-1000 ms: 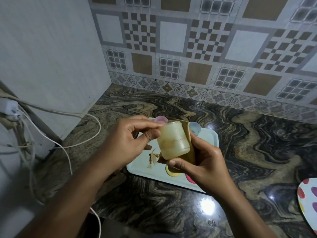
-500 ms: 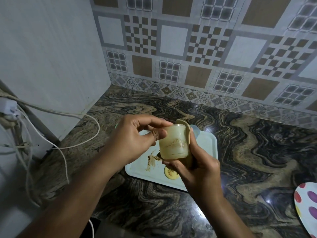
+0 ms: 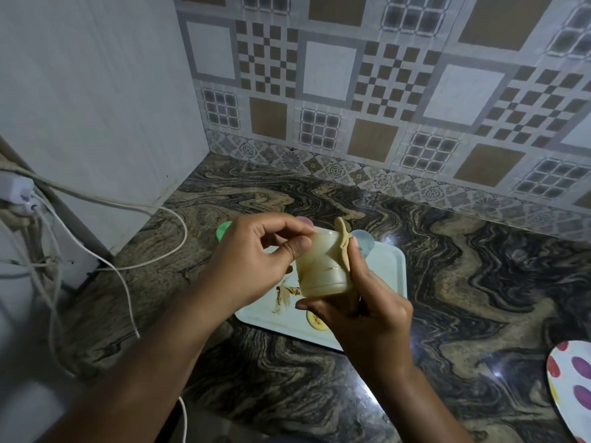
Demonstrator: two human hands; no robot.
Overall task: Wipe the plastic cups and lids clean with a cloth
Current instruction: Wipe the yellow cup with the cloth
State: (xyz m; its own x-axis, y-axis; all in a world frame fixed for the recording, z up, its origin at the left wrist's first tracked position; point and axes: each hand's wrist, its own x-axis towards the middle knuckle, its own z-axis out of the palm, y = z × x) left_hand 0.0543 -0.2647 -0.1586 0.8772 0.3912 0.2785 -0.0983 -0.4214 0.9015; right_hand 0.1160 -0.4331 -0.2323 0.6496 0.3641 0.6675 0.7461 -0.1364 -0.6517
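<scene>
Now the yellowish cup [image 3: 323,270] is hanging above the tray [image 3: 388,266], its long axis running from the person toward the tiled wall [image 3: 329,71] (which end is the mouth, I cannot tell). The left hand [image 3: 256,266] is pinching its far end; the right hand [image 3: 367,318] is gripping the cloth [image 3: 343,247] round its side. The tray is holding a brown smear [image 3: 284,297] and a yellow lid [image 3: 315,321]; open counter [image 3: 479,282] is stretching right to a spotted plate [image 3: 572,385].

Your cup [image 3: 323,270] is cloudy, smooth plastic; your cloth [image 3: 342,243] looks soft and matt. The tray [image 3: 385,270] is smooth pale plastic, the counter [image 3: 479,282] glossy, polished stone.
</scene>
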